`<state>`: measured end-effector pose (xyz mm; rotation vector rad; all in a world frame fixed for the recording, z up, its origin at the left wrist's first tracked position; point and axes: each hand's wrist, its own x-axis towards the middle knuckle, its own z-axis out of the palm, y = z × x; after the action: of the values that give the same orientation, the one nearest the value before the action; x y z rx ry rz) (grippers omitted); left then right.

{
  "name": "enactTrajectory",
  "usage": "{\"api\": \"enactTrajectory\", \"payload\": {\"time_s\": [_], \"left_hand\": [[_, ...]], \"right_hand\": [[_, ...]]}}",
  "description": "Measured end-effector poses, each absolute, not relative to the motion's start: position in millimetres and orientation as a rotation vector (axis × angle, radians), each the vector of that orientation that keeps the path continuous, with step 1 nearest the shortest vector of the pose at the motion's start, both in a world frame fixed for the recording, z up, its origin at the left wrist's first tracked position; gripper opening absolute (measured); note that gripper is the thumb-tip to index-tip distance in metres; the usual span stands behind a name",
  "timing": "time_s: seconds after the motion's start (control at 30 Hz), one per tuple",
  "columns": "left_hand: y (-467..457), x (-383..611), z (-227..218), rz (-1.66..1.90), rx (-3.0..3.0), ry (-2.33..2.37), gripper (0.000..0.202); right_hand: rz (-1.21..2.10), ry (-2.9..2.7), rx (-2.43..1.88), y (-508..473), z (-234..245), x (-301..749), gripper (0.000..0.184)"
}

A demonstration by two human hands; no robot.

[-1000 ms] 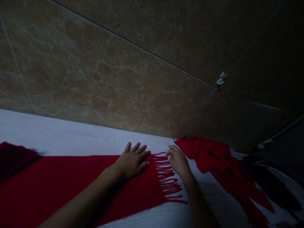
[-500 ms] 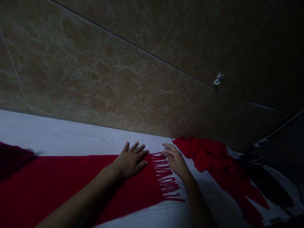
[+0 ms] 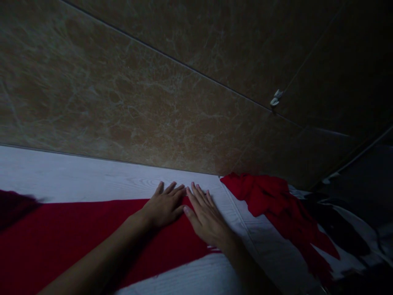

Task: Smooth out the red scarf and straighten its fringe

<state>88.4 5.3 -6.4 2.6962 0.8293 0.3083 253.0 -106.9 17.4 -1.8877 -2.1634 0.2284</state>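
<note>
A red scarf (image 3: 67,233) lies spread flat along a white wood-grain surface, running in from the left. My left hand (image 3: 166,205) rests palm down near its right end, fingers stretched and apart, the tips reaching past the far edge. Beside it, my right hand (image 3: 205,213) lies flat over the fringed end, fingers extended, its thumb close to the left hand's. Most of the fringe is hidden under this hand and wrist; a few strands show by the near corner.
A brown marbled tile wall (image 3: 147,106) rises right behind the white surface (image 3: 76,174). To the right lies a crumpled red cloth (image 3: 270,196), with dark and white fabric (image 3: 340,229) past it. Dark red cloth (image 3: 15,207) sits at the left edge. A small white clip (image 3: 276,98) is on the wall.
My right hand has moved left and turned palm down, from beside the fringe to over it, covering most of the strands. My left hand has stayed nearly in place.
</note>
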Motion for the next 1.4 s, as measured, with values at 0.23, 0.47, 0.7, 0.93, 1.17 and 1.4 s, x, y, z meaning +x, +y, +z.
{"api": "enactTrajectory", "payload": {"time_s": [0.23,0.47,0.7,0.93,1.17,1.4], "left_hand": [[3,88,-1,0.254,2.609,0.870,0.062],[3,86,-2,0.294,2.557,0.882,0.063],[6,85,6,0.525,2.407,0.917,0.056],[-23,67,62,0.707,2.449,0.751,0.046],[-36,-85,85,0.786,2.530,1.118,0.043],[10,-298,31,0.682,2.414,1.915,0.063]], "right_hand": [[0.228,-2.187,-2.018,-115,5,251,0.064],[0.274,-2.182,-2.015,-121,4,243,0.067],[0.097,-2.085,-1.912,-111,17,261,0.060],[-0.107,-2.318,-1.656,-75,-45,232,0.051],[-0.107,-2.300,-1.679,-88,-53,252,0.055],[-0.003,-2.207,-1.768,-109,-67,341,0.055]]}}
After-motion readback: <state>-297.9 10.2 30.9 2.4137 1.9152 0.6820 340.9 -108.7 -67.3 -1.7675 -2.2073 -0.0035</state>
